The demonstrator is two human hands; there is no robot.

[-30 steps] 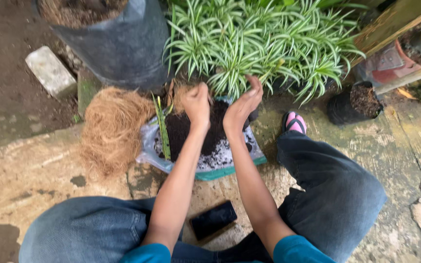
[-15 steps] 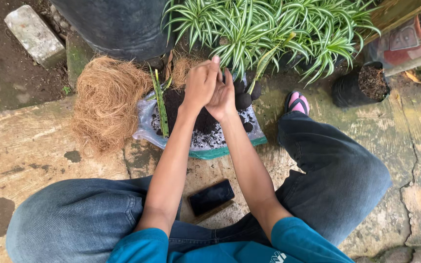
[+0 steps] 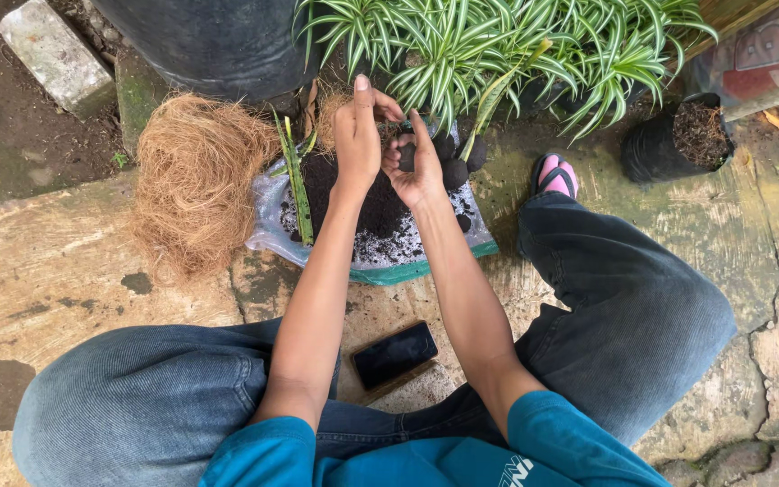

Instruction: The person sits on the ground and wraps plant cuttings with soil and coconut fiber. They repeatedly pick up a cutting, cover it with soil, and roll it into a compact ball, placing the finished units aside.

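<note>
My left hand (image 3: 358,135) and my right hand (image 3: 421,171) are raised together over a heap of dark soil (image 3: 376,212) that lies on a clear plastic sheet (image 3: 272,230). Between the palms sits a dark soil ball (image 3: 406,155); the right hand cups it and the left hand presses against it with fingers pointing up. Other rounded soil lumps (image 3: 462,158) rest at the heap's far right. A long green leaf cutting (image 3: 295,176) lies along the left side of the soil.
A mound of brown coconut fibre (image 3: 196,180) lies left of the sheet. Behind stand a striped leafy plant (image 3: 516,45), a large black pot (image 3: 218,41) and a small black soil bag (image 3: 687,135). A dark phone (image 3: 395,353) lies between my knees; a pink sandal (image 3: 556,176) sits right.
My hands, earlier apart and down in the soil, have come together and lifted slightly, now pressing a dark lump between them. The view has shifted a little.
</note>
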